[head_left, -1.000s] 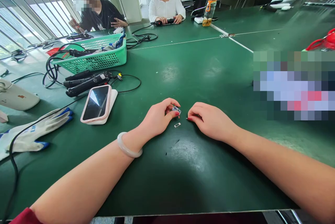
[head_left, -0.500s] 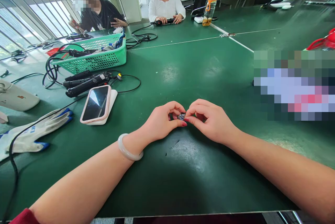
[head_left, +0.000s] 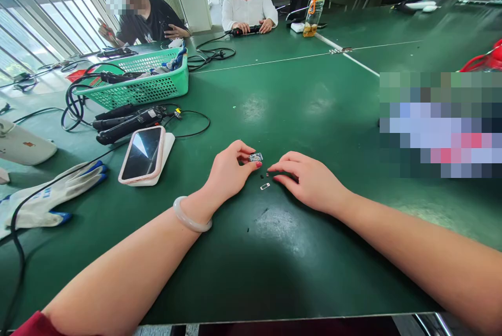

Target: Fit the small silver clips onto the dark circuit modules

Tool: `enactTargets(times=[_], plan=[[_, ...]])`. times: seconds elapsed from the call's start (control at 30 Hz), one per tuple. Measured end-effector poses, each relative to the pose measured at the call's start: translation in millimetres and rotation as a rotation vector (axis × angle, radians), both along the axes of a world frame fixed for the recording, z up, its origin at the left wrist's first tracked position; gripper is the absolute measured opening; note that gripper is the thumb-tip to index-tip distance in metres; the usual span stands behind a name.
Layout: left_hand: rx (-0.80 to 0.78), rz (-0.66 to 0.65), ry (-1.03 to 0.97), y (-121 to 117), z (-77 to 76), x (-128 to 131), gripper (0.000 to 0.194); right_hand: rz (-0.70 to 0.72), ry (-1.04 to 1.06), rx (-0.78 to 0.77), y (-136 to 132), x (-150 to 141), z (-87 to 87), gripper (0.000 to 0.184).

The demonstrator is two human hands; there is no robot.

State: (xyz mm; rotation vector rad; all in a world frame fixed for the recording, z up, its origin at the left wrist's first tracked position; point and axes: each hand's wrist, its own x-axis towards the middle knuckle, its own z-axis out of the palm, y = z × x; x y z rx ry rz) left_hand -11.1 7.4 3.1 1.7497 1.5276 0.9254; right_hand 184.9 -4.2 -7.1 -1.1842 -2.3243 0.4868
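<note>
My left hand (head_left: 228, 171), with a pale bangle (head_left: 190, 217) on its wrist, pinches a small metal-and-circuit part (head_left: 255, 157) between thumb and fingertips just above the green table (head_left: 274, 252). My right hand (head_left: 308, 181) rests on the table beside it, fingers curled, with thumb and forefinger pinched on a tiny dark bit (head_left: 267, 174). A tiny white rectangular piece (head_left: 265, 186) lies on the table between the two hands, close to the right fingertips.
A phone in a pink case (head_left: 143, 154) lies on a white pad at the left, near black tools with cables (head_left: 129, 119), a green basket (head_left: 137, 85) and a work glove (head_left: 47, 202). Two people sit at the far side. A bottle (head_left: 314, 14) stands beyond.
Half a second ago both hands were pressed together around the small part. Now they have drawn apart: the left keeps the part and the white piece lies exposed on the table again.
</note>
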Motion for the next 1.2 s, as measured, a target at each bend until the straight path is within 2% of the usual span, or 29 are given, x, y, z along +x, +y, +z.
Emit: enactTargets(times=[0.13,0.63,0.87,1.2], plan=[[0.0,0.0,0.03,-1,-0.9,0,0.019,0.011,-0.078,0.018,3,-3,-4.7,0.021],[-0.003,-0.036,0.065,-2,0.6,1,0.016,-0.019,-0.115,0.012,4,-11,-2.2,0.016],[-0.006,-0.042,0.086,-3,0.6,1,0.016,-0.062,-0.065,-0.069,6,-14,-1.0,0.015],[-0.008,-0.062,0.088,-4,0.7,0,0.017,-0.07,-0.131,-0.004,6,-13,-3.2,0.018]])
